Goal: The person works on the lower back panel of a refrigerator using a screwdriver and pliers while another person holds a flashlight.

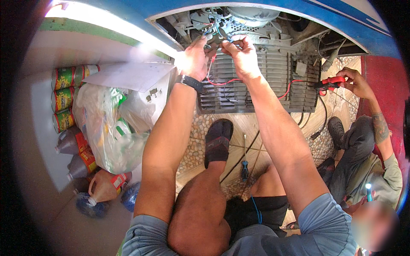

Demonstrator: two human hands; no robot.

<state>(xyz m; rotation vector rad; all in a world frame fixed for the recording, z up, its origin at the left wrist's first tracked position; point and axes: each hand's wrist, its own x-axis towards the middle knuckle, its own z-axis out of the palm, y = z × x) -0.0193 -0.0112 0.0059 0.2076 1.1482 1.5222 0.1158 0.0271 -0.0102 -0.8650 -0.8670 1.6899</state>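
My left hand [194,59], with a black watch [191,82] on its wrist, reaches to the opening of a blue-edged casing [294,9]. Its fingers are closed beside thin wires [218,30]. My right hand [242,55] pinches close by, at a small blue-ended piece among the same wires. What each hand holds is too small to make out. A red test lead [224,82] hangs below my hands and runs over a dusty slatted grille [294,59]. It leads toward a red and black meter [331,82] gripped by another person's hand [355,83].
A screwdriver [244,170] lies on the tiled floor near my foot [218,138]. The other person crouches at right. On the left are a filled plastic bag [100,128], stacked cans [63,99], bottles [106,186] and a pale sheet [130,76]. Black cables [325,113] trail beside the grille.
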